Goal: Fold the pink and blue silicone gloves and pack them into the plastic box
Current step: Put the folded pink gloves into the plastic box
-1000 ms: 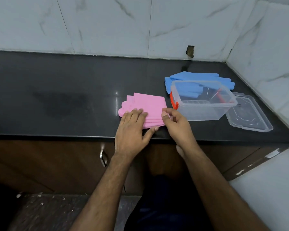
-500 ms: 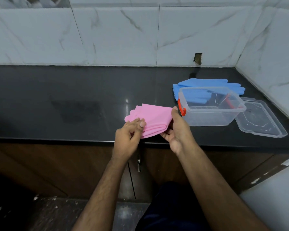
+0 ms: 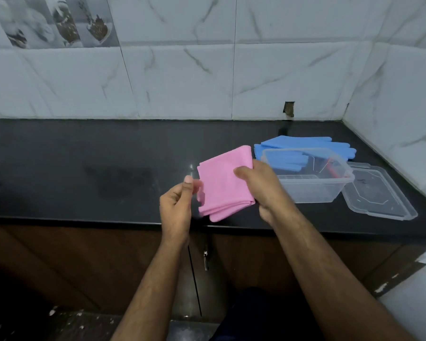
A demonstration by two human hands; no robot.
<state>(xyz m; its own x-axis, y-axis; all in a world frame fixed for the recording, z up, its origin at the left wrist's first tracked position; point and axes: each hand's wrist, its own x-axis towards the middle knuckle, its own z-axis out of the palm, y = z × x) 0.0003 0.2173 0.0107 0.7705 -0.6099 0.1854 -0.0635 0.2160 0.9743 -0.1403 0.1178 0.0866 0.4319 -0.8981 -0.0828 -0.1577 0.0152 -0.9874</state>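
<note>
head: pink gloves (image 3: pixel 221 180), folded flat

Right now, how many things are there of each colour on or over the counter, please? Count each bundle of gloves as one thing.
Pink: 1, the folded pink gloves, held by the right hand.
Blue: 1, the blue gloves, behind the box.
Clear: 2, the box and its lid.
Total: 4
</note>
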